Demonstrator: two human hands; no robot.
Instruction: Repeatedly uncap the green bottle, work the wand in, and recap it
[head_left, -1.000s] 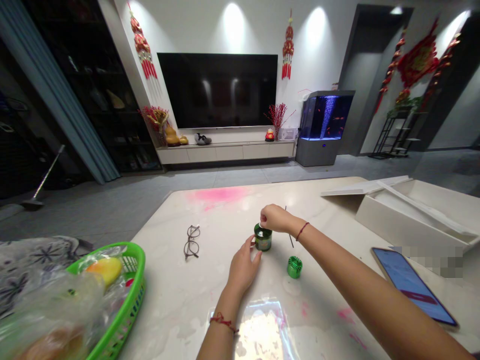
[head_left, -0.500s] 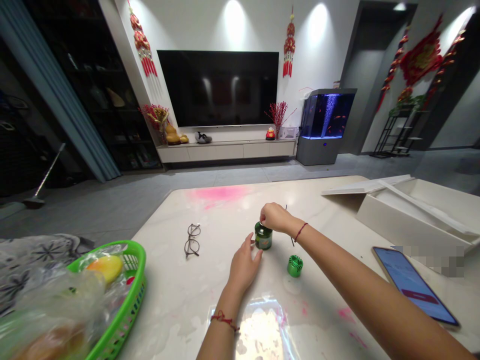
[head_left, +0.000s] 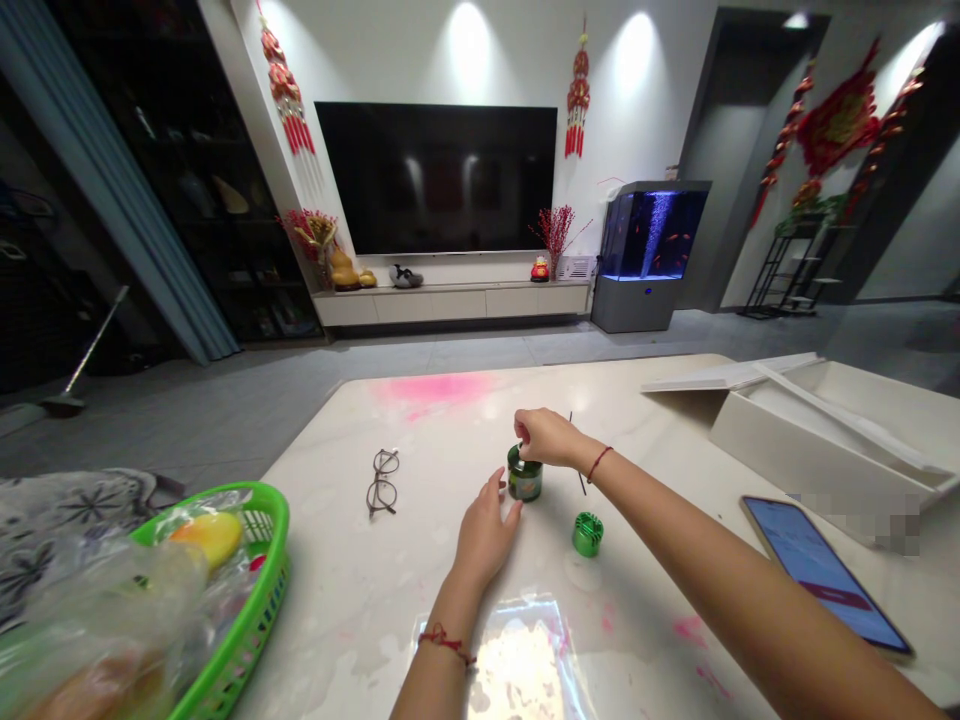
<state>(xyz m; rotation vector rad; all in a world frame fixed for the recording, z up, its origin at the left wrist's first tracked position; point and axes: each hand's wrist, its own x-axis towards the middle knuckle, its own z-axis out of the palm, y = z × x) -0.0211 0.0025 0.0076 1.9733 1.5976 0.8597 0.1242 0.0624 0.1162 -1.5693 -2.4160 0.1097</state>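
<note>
A small dark-green glass jar (head_left: pixel 524 481) with a label stands upright on the white table. My left hand (head_left: pixel 484 535) rests on the tabletop at the jar's near left side, thumb and fingers apart; whether they touch the glass I cannot tell. Over the jar's mouth, my right hand (head_left: pixel 546 436) has its fingers pinched together; what they hold is too small to make out. To the right of the jar sits a shiny green cap (head_left: pixel 588 535). Behind my right wrist lies a thin dark stick (head_left: pixel 581 482), partly hidden.
Eyeglasses (head_left: pixel 384 482) lie on the table (head_left: pixel 330 590) to the left. A green basket (head_left: pixel 276 560) with bagged items stands at the near left. On the right are a phone (head_left: pixel 829 575) and an open white box (head_left: pixel 817 450). Pink stains (head_left: pixel 439 387) mark the tabletop.
My right hand has shifted slightly up and left over the jar, showing more of its rim. My left hand stays almost in place. The view has moved a little.
</note>
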